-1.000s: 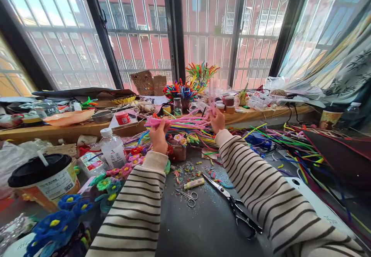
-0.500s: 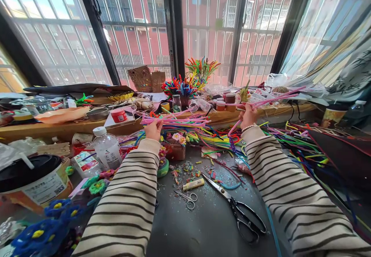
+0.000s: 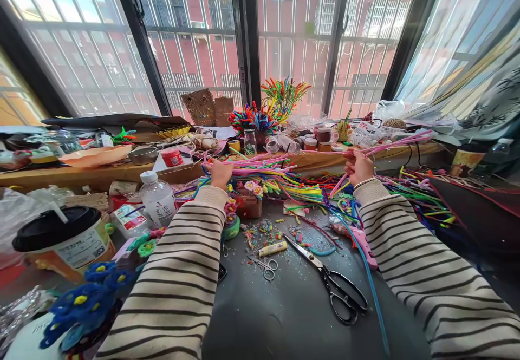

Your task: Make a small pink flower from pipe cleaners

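Note:
My left hand (image 3: 220,173) is closed on one end of a bundle of pink pipe cleaners (image 3: 260,165) that lies across a heap of coloured pipe cleaners (image 3: 309,189). My right hand (image 3: 359,166) grips a few pink pipe cleaners (image 3: 396,142) pulled out to the right, their ends reaching toward the sill. Both arms wear striped sleeves. Large black scissors (image 3: 333,287) and small scissors (image 3: 266,267) lie on the dark table between my arms.
A lidded drink cup (image 3: 67,241) and a plastic bottle (image 3: 159,197) stand at left, blue pipe-cleaner flowers (image 3: 87,303) in front. A pink glue gun (image 3: 359,238) lies by my right sleeve. The wooden sill (image 3: 81,176) holds jars, bowls and pipe-cleaner bouquets (image 3: 268,113).
My right hand moved from the bundle's middle out to the right, drawing a few pink pipe cleaners away. My left hand kept its hold on the bundle's left end.

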Motion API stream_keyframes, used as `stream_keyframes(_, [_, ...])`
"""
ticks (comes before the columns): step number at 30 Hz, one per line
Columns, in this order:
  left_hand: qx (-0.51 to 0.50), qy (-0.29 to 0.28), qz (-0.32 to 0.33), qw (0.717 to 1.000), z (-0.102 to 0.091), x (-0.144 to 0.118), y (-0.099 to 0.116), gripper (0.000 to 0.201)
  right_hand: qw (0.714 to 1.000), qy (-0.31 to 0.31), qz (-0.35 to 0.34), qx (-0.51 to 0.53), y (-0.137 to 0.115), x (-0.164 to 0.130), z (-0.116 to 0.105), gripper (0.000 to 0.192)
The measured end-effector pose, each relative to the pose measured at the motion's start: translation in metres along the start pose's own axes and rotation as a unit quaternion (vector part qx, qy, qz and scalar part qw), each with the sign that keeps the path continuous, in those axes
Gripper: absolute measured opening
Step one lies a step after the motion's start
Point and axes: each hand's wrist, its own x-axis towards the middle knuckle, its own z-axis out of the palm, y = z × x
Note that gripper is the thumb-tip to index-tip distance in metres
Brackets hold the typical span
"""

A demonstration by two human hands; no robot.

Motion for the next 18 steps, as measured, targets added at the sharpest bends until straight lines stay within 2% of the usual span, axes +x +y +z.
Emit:
stream_keyframes(2, [0.010,-0.027,0.002,1.000,-0.006,-0.002,0.002,0.046,0.999,-0.036,-0.008,0.003,-0.005,-0.005,-0.002,0.012])
stream_keyframes(6, [-0.011,-0.128,-0.011,0.992,-0.018,-0.006,0.007,0.040,0.993,-0.117,-0.026,-0.013,-0.016,-0.020,-0.004,0.021])
stream_keyframes(9, [-0.027,-0.154,-0.011,0.988,-0.025,-0.012,0.015,0.035,0.981,-0.174,-0.039,-0.079,-0.021,-0.043,0.003,0.024])
stream_keyframes(11, [-0.051,-0.160,0.013,0.986,-0.028,-0.022,0.024,0.033,0.964,-0.228,-0.043,-0.132,-0.020,-0.064,0.011,0.026])
stream_keyframes(13, [-0.106,-0.196,0.052,0.973,-0.032,-0.040,0.034,0.032,0.933,-0.305,-0.036,-0.187,-0.014,-0.087,0.020,0.030])
stream_keyframes(15, [-0.169,-0.292,0.083,0.938,-0.035,-0.066,0.042,0.035,0.892,-0.372,-0.045,-0.253,-0.003,-0.109,0.027,0.033])
stream_keyframes(16, [-0.194,-0.354,0.080,0.911,-0.036,-0.080,0.043,0.036,0.874,-0.388,-0.065,-0.284,0.004,-0.118,0.029,0.034])
stream_keyframes(18, [-0.232,-0.434,0.027,0.870,-0.038,-0.110,0.039,0.032,0.826,-0.423,-0.127,-0.349,0.018,-0.135,0.031,0.035])
